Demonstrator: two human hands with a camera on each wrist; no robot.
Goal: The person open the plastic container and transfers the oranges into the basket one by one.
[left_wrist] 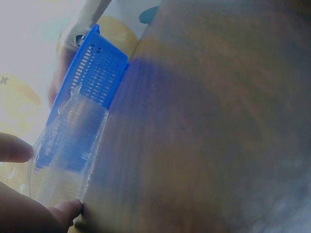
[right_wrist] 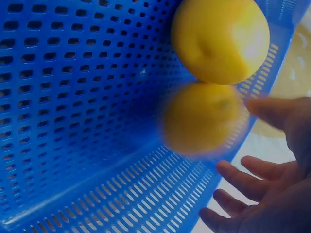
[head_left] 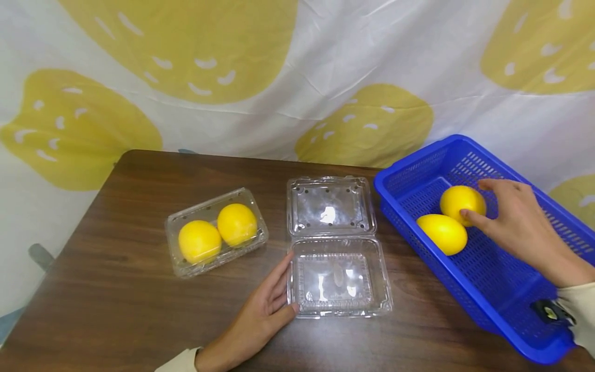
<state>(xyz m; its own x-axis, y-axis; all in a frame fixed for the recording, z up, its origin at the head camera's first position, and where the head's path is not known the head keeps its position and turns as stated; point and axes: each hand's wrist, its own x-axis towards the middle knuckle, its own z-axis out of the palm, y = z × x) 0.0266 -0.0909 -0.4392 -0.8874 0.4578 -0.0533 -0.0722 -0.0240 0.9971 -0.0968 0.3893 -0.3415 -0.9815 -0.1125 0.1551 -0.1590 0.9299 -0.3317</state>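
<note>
My right hand (head_left: 525, 222) reaches into a blue plastic basket (head_left: 469, 315). Its thumb and fingers are spread about a round yellow citrus-like fruit (head_left: 457, 200), the thumb at its near side. In the right wrist view the fingers (right_wrist: 243, 179) stand apart from that blurred fruit (right_wrist: 201, 119). Against it lies a second yellow fruit (head_left: 443, 235). My left hand (head_left: 260, 315) touches the left side of an open clear plastic clamshell box (head_left: 339, 279), fingers along its wall and thumb at the front corner. No fruit lies in this box; its lid (head_left: 331, 206) is folded back.
Left of the open box stands another clear clamshell (head_left: 174, 261), closed, with two yellow fruits (head_left: 200, 242) inside. All rests on a brown wooden table (head_left: 116, 310). Behind it hangs a white cloth (head_left: 223, 129) with yellow fruit prints. The basket's raised rim (head_left: 409, 237) borders the right side.
</note>
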